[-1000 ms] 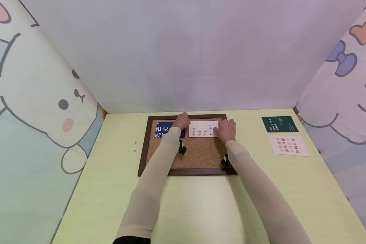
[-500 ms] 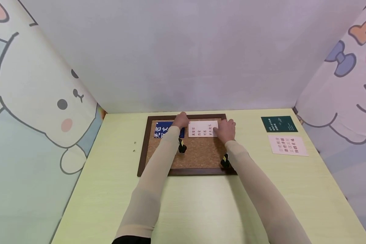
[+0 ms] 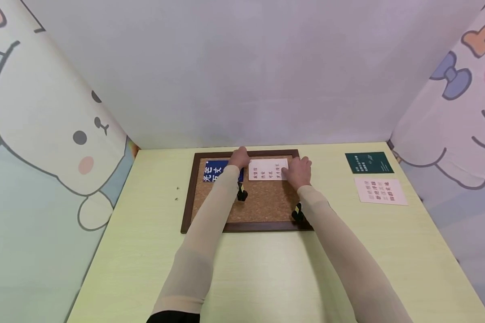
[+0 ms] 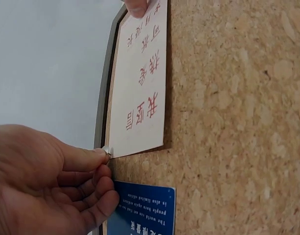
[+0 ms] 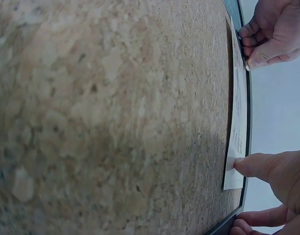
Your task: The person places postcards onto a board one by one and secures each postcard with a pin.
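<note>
A dark-framed corkboard (image 3: pixel 262 204) lies on the table, with a white card (image 3: pixel 268 169) with red writing along its far side. My left hand (image 3: pixel 240 158) pinches a small silver tack (image 4: pixel 108 151) between thumb and finger at the white card's left far corner. To the left lies a blue card (image 3: pixel 213 171), partly hidden by that hand. At the white card's right end, the thumb of my right hand (image 3: pixel 299 173) presses on its surface. The other fingers of that hand rest by the frame's outer corner, as the right wrist view shows.
On the table (image 3: pixel 258 269) at the right lie a dark green card (image 3: pixel 369 163) and a pink card (image 3: pixel 381 191). Two tiny tacks (image 3: pixel 177 194) sit left of the board. A pale wall (image 3: pixel 250 76) rises behind the table's far edge.
</note>
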Tool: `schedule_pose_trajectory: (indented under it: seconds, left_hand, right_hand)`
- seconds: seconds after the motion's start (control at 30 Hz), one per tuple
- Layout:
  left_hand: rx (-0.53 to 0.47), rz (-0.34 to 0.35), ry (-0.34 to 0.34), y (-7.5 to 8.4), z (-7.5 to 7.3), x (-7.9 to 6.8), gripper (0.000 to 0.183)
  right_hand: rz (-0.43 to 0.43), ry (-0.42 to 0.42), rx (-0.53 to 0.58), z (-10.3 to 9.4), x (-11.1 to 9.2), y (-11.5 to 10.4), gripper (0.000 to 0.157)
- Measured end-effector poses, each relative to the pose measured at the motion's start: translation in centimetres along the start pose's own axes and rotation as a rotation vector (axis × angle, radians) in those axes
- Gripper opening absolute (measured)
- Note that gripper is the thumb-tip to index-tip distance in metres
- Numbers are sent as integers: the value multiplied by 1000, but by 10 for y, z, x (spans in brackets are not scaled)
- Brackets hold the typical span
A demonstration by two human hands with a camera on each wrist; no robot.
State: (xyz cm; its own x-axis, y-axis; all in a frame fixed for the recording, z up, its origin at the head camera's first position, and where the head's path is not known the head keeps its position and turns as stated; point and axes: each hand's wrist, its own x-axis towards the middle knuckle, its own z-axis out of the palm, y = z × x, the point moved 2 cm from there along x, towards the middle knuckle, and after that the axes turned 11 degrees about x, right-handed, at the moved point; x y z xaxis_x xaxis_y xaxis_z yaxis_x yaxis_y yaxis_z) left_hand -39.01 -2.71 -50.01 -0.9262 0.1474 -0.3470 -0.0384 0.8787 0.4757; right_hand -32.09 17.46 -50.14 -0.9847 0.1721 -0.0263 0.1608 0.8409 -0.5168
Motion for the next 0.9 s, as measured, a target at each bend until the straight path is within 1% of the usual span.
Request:
schedule_pose_trajectory:
  seconds: [0.13, 0.43, 0.63, 0.73, 0.9]
  left_hand:
    - [9, -1, 29, 3, 0, -2, 27]
    - [72, -9, 74, 8, 0, -7, 24]
    - [82, -2, 86, 11, -2, -10, 19]
    - [90, -3, 91, 12, -2, -11, 21]
    - [97, -3, 75, 12, -2, -8, 27]
  right_hand:
    - [3, 0, 10, 1, 1, 0, 36]
    - [26, -2, 26, 2, -1, -1, 39]
    - [24, -2, 26, 1, -1, -1, 41]
    - [25, -3, 29, 1, -2, -2, 42]
    - [35, -8, 42, 0, -2, -2, 43]
